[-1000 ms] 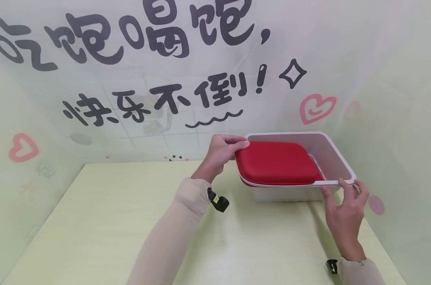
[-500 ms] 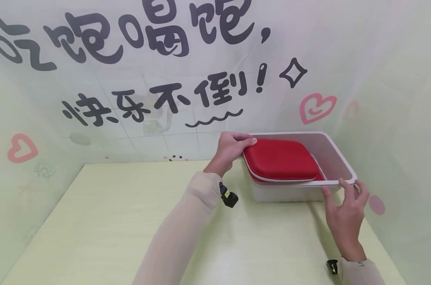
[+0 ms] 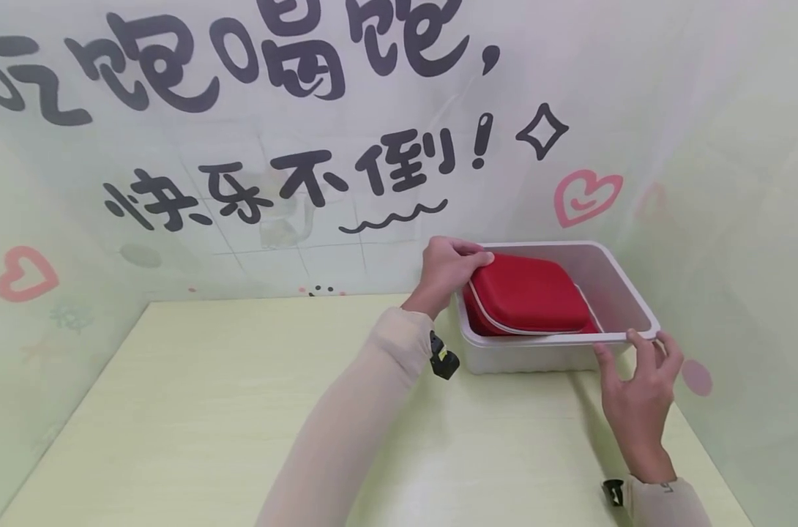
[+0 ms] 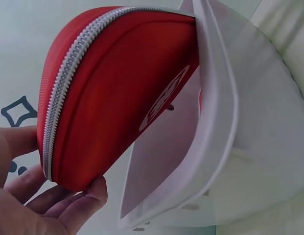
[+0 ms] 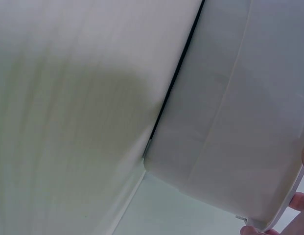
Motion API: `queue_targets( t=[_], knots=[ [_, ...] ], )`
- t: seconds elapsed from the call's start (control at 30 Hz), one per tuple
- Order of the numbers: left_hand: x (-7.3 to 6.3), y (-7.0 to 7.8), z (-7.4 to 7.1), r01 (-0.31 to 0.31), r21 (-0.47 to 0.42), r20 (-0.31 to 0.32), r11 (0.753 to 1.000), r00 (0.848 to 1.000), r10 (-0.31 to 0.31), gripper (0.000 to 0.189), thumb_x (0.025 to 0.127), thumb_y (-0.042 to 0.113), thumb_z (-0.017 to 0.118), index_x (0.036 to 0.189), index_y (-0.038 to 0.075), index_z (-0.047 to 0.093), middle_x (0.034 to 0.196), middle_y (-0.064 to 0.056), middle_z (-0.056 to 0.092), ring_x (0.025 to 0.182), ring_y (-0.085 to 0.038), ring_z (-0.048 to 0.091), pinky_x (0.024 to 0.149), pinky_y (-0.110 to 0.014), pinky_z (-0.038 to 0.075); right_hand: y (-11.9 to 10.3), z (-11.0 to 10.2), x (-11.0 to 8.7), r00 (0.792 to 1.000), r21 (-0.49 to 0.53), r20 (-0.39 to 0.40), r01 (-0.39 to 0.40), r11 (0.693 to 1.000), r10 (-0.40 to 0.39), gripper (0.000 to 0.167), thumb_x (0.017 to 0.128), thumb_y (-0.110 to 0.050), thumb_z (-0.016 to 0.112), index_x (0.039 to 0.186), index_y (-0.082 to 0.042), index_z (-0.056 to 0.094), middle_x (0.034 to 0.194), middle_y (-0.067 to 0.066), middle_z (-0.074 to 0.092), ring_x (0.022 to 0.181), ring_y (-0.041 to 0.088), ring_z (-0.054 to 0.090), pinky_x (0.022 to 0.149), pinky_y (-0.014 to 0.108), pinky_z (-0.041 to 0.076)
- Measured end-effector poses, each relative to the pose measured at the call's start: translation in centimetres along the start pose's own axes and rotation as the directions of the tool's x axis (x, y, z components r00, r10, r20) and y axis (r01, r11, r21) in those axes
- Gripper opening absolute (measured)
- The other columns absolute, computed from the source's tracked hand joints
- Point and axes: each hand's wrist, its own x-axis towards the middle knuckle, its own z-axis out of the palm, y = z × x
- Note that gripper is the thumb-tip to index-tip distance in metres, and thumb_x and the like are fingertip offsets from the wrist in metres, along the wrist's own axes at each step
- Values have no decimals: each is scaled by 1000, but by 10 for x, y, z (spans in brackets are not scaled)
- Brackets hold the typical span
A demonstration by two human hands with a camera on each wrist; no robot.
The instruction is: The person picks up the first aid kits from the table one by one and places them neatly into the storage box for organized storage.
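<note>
My left hand [image 3: 448,272] pinches the left end of a red zippered case [image 3: 531,293], thumb on top. The case is tilted, its held end raised and its far end down inside a white plastic bin [image 3: 531,359]. In the left wrist view, the case [image 4: 117,98] shows its silver zipper [image 4: 68,63] closed and a pale printed mark underneath. My right hand [image 3: 639,399] grips the bin's near right corner, fingers over the rim and thumb at the outer wall. A little more red shows low in the bin; I cannot tell what it belongs to.
The bin stands on a pale yellow-green table [image 3: 241,395], towards its back right. Behind it hangs a white backdrop [image 3: 373,183] with dark lettering and pink hearts. A similar pale sheet [image 3: 755,293] closes off the right side.
My left hand has moved right with the case. The case's left end has passed from overhanging the bin's left and near rims to within them. My right hand stays at the corner.
</note>
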Motion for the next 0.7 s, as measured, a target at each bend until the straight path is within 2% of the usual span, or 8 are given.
queue_targets(
  t=[0.2,0.5,0.7],
  knots=[
    [4,-3,11,-11,73,-24,997,1000,13,13,85,15,80,94,6,79,80,-3,71,75,-16,65,65,-25,56,0,0,1,1000,-2,1,-6,1000,6,51,81,-13,83,123,6,61,139,29,38,126,40,51,87,70,45],
    [16,-10,21,-36,187,-54,982,997,47,15,86,17,79,97,6,79,87,-6,74,83,-17,65,69,-25,56,4,5,8,1000,-4,20,-8,1000,8,51,82,-13,83,124,6,61,139,29,38,126,40,51,86,71,45],
    [20,-12,26,-94,225,-22,970,995,101,19,87,15,78,103,5,79,93,-8,75,86,-18,66,71,-24,57,5,8,15,1000,0,25,-5,1000,5,50,82,-12,83,123,6,61,139,29,39,126,40,51,85,71,46]
  ],
)
